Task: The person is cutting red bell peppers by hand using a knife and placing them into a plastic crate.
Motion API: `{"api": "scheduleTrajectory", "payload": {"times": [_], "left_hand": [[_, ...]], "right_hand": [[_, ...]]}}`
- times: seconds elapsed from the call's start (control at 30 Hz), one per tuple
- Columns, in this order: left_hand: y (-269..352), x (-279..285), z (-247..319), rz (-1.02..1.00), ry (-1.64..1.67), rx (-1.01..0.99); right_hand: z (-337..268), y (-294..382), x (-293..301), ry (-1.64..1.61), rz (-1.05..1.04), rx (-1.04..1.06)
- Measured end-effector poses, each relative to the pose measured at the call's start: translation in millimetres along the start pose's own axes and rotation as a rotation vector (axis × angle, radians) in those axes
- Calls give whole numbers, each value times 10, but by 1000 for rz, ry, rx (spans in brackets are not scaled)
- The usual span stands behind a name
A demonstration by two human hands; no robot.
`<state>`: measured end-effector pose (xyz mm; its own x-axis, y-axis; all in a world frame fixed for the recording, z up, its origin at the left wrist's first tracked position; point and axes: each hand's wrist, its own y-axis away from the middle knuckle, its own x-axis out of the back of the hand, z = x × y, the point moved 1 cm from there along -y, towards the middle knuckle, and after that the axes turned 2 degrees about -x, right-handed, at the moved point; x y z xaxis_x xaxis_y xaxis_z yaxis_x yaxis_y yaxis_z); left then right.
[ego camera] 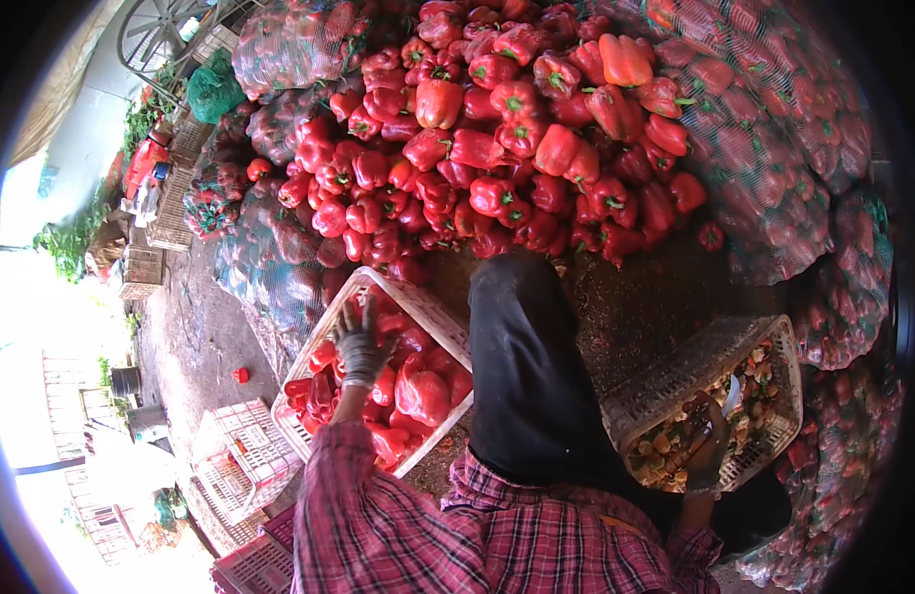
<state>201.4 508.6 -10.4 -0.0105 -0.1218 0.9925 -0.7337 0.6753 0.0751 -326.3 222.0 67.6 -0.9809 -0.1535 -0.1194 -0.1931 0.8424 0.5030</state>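
Observation:
My left hand (361,347), in a greyish glove, rests with its fingers spread on red bell peppers inside a white plastic crate (435,308). Over a second crate (791,393), which holds pepper cores and scraps (750,427), my right hand (706,438) is closed around a knife (732,396) whose pale blade points up. Beyond my knee lies a large heap of whole red bell peppers (494,152), many with green stems. The peppers in the left crate (424,390) look glossy; some seem to be cut or hollowed.
Mesh sacks of red peppers (747,148) stand at the right, with more sacks (268,237) left of the heap. Stacked white crates (246,449) stand at lower left. A red pepper piece (240,375) lies on the floor. My bent knee (520,297) is between both crates.

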Motion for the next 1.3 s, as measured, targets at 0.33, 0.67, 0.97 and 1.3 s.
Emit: {"api": "scheduleTrajectory", "payload": {"times": [0.33,0.67,0.97,1.3], "left_hand": [[-380,-138,-140,282,566,-178],[-2396,-627,1940,201,192,-477],[-2797,-346,2158,36,586,-375],[-1666,1721,3206,-322,1072,-875]], "right_hand": [[-8,-133,-162,91,41,-74],[229,-394,-136,76,37,-285],[29,-644,-638,300,35,-258],[-653,-996,-1864,668,-120,694]]}}
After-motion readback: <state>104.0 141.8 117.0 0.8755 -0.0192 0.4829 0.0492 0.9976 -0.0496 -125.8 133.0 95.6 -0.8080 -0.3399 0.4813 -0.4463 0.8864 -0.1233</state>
